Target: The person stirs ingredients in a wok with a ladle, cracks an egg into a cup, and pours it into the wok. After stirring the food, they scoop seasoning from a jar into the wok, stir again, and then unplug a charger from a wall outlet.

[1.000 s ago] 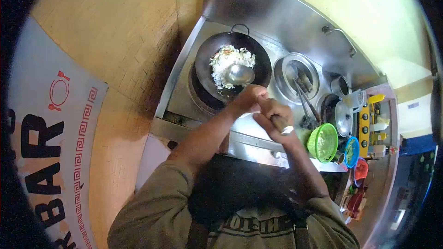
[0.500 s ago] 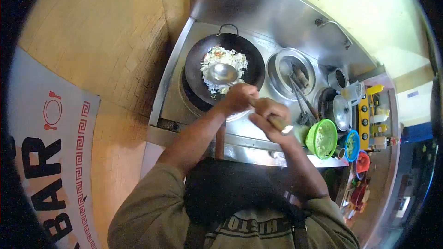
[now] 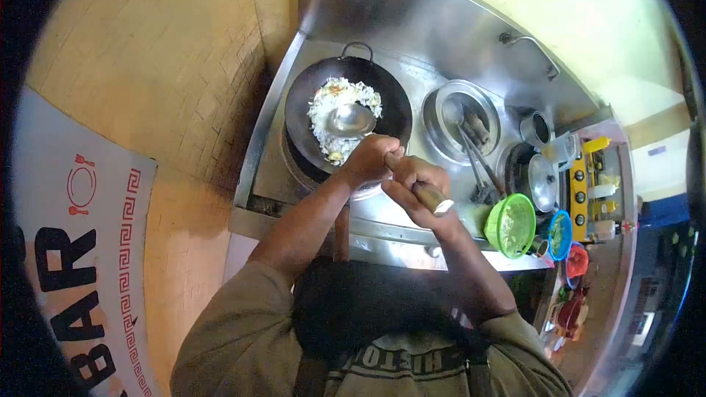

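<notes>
- My right hand (image 3: 418, 185) is closing its fingers around the wooden handle (image 3: 428, 195) of the ladle, close to its pale end.
- My left hand (image 3: 371, 158) is gripping the same ladle further up, its fingers curling shut just beside my right hand.
- A brown wooden handle (image 3: 342, 235) is pointing toward me from below the wok.
- To the right, a green basket (image 3: 494, 234) is holding pale shreds, with a blue basket (image 3: 560, 235) sitting just beyond it.
- The ladle (image 3: 351, 120) is reaching away from me, its round steel bowl resting over the white food (image 3: 331, 103) inside the wok.
- The dark wok (image 3: 393, 103) is sitting on the steel stove (image 3: 276, 169), its loop handle pointing away from me.
- Right of the wok, a round steel basin (image 3: 435, 129) is holding long-handled utensils (image 3: 474, 151).
- Behind everything, a steel backsplash (image 3: 434, 37) is rising.
</notes>
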The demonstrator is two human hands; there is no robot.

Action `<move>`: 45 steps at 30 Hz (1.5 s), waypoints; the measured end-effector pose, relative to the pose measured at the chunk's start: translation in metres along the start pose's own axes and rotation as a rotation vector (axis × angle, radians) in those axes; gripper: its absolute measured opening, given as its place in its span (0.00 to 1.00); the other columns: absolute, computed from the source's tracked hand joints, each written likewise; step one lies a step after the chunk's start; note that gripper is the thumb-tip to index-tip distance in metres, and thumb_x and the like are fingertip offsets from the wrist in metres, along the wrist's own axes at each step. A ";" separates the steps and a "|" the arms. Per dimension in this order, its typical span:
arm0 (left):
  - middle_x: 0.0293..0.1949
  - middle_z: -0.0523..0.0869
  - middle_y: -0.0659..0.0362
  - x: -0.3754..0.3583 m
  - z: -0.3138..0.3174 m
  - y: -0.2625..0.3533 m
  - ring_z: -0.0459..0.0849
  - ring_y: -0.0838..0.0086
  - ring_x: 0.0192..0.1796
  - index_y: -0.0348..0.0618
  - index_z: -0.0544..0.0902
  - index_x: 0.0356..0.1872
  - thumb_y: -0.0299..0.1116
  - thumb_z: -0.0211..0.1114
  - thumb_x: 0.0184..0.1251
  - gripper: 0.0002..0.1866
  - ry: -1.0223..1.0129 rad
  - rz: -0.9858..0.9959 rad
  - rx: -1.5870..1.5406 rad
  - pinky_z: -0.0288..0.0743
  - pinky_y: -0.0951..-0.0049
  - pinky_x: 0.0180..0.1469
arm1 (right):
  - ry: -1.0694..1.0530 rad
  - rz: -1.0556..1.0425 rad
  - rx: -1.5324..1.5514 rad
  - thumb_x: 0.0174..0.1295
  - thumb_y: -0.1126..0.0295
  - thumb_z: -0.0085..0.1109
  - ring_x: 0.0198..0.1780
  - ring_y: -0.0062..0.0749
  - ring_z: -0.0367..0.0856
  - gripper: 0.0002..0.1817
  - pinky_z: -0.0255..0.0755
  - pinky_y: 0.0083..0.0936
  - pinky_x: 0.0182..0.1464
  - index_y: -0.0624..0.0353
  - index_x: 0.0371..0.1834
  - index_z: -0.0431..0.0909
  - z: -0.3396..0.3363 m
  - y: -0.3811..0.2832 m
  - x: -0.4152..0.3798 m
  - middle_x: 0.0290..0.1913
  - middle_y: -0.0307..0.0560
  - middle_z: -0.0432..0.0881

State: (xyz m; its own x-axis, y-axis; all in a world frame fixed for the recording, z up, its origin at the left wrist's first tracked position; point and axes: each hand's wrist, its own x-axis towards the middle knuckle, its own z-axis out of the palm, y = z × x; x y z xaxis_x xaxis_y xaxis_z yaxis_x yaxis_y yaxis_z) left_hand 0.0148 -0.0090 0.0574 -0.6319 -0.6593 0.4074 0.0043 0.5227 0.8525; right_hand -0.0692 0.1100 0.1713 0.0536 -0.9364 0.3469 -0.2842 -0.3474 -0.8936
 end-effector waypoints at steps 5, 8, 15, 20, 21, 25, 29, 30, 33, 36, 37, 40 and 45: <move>0.12 0.69 0.50 -0.031 -0.029 0.002 0.73 0.53 0.17 0.40 0.67 0.12 0.28 0.61 0.54 0.15 0.164 0.116 0.239 0.64 0.56 0.22 | -0.147 -0.172 -0.019 0.48 0.83 0.67 0.26 0.30 0.73 0.17 0.70 0.30 0.35 0.58 0.17 0.65 0.024 0.005 0.002 0.21 0.41 0.72; 0.13 0.70 0.49 -0.018 -0.020 -0.017 0.73 0.52 0.18 0.39 0.67 0.13 0.28 0.61 0.55 0.15 0.177 0.147 0.155 0.64 0.57 0.22 | -0.083 -0.142 -0.125 0.48 0.83 0.67 0.26 0.30 0.73 0.17 0.69 0.27 0.35 0.58 0.17 0.65 0.023 0.006 0.008 0.21 0.41 0.71; 0.15 0.68 0.48 0.032 -0.011 -0.008 0.67 0.64 0.17 0.36 0.66 0.16 0.35 0.62 0.59 0.19 0.125 0.083 0.007 0.61 0.62 0.23 | 0.031 -0.047 -0.129 0.51 0.84 0.64 0.25 0.22 0.72 0.16 0.66 0.21 0.29 0.57 0.17 0.65 -0.010 0.020 0.025 0.23 0.40 0.74; 0.17 0.72 0.48 0.016 0.018 -0.020 0.73 0.59 0.21 0.37 0.70 0.18 0.44 0.63 0.57 0.21 0.018 0.051 -0.106 0.64 0.62 0.25 | 0.135 -0.011 -0.188 0.52 0.83 0.63 0.29 0.22 0.78 0.14 0.71 0.20 0.31 0.58 0.18 0.67 -0.023 0.026 0.014 0.27 0.45 0.81; 0.18 0.74 0.46 0.028 0.014 -0.013 0.76 0.53 0.23 0.37 0.71 0.19 0.44 0.63 0.58 0.20 -0.018 0.077 -0.166 0.67 0.60 0.27 | 0.150 0.110 -0.036 0.53 0.83 0.63 0.31 0.21 0.79 0.14 0.73 0.21 0.34 0.59 0.18 0.68 -0.029 0.005 0.028 0.28 0.46 0.82; 0.19 0.78 0.49 0.011 0.014 0.000 0.79 0.60 0.25 0.37 0.76 0.22 0.39 0.65 0.51 0.14 -0.033 0.030 -0.048 0.71 0.62 0.30 | 0.019 0.068 -0.167 0.54 0.84 0.63 0.27 0.19 0.73 0.15 0.67 0.21 0.30 0.58 0.18 0.66 -0.025 0.013 -0.001 0.23 0.39 0.76; 0.19 0.77 0.49 -0.006 0.013 0.045 0.78 0.54 0.23 0.38 0.72 0.18 0.34 0.63 0.50 0.12 0.051 0.205 -0.005 0.69 0.60 0.26 | 0.040 -0.136 -0.225 0.52 0.83 0.63 0.23 0.23 0.71 0.17 0.67 0.22 0.27 0.57 0.17 0.64 -0.014 -0.051 -0.005 0.21 0.41 0.74; 0.16 0.73 0.49 -0.020 0.019 0.052 0.76 0.51 0.22 0.39 0.70 0.16 0.34 0.62 0.52 0.13 0.133 0.192 0.031 0.67 0.58 0.25 | -0.028 -0.087 -0.175 0.51 0.84 0.63 0.23 0.24 0.72 0.17 0.67 0.23 0.28 0.57 0.17 0.64 -0.011 -0.059 -0.011 0.21 0.41 0.74; 0.15 0.69 0.50 -0.045 0.014 0.015 0.74 0.54 0.21 0.39 0.68 0.15 0.31 0.61 0.58 0.15 0.086 0.122 0.029 0.64 0.59 0.25 | -0.043 -0.129 -0.143 0.47 0.84 0.64 0.25 0.27 0.71 0.16 0.66 0.25 0.29 0.57 0.18 0.64 0.015 -0.017 -0.031 0.20 0.40 0.73; 0.14 0.67 0.49 -0.036 0.007 0.011 0.69 0.53 0.18 0.38 0.66 0.14 0.31 0.61 0.58 0.17 0.110 0.102 0.033 0.61 0.58 0.23 | -0.045 -0.135 -0.112 0.46 0.81 0.67 0.25 0.35 0.74 0.15 0.68 0.28 0.29 0.56 0.19 0.66 0.015 -0.001 -0.024 0.22 0.43 0.74; 0.14 0.67 0.48 -0.041 0.012 0.009 0.69 0.54 0.18 0.38 0.66 0.15 0.31 0.61 0.58 0.17 0.114 0.077 0.007 0.61 0.58 0.23 | -0.045 -0.124 -0.102 0.46 0.81 0.67 0.25 0.35 0.74 0.15 0.68 0.29 0.29 0.56 0.19 0.66 0.016 0.002 -0.027 0.22 0.43 0.74; 0.14 0.65 0.50 0.004 0.007 0.002 0.64 0.63 0.18 0.38 0.65 0.16 0.32 0.62 0.59 0.18 0.117 0.214 0.054 0.60 0.62 0.24 | -0.004 -0.190 -0.162 0.47 0.82 0.66 0.26 0.29 0.74 0.15 0.68 0.25 0.29 0.57 0.19 0.67 -0.002 0.007 0.000 0.24 0.43 0.75; 0.18 0.72 0.48 0.038 0.013 -0.029 0.73 0.54 0.23 0.38 0.69 0.17 0.44 0.60 0.61 0.21 0.081 0.078 0.009 0.66 0.59 0.26 | 0.013 -0.096 -0.206 0.49 0.81 0.66 0.25 0.26 0.74 0.15 0.68 0.23 0.29 0.58 0.19 0.66 -0.022 0.046 0.020 0.24 0.43 0.75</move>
State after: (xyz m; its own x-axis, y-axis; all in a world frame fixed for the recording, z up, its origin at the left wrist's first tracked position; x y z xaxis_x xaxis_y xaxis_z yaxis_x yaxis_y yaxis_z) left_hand -0.0197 -0.0426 0.0439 -0.5651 -0.6579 0.4978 0.0435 0.5788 0.8143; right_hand -0.1018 0.0764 0.1438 0.0778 -0.8984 0.4323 -0.4676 -0.4159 -0.7800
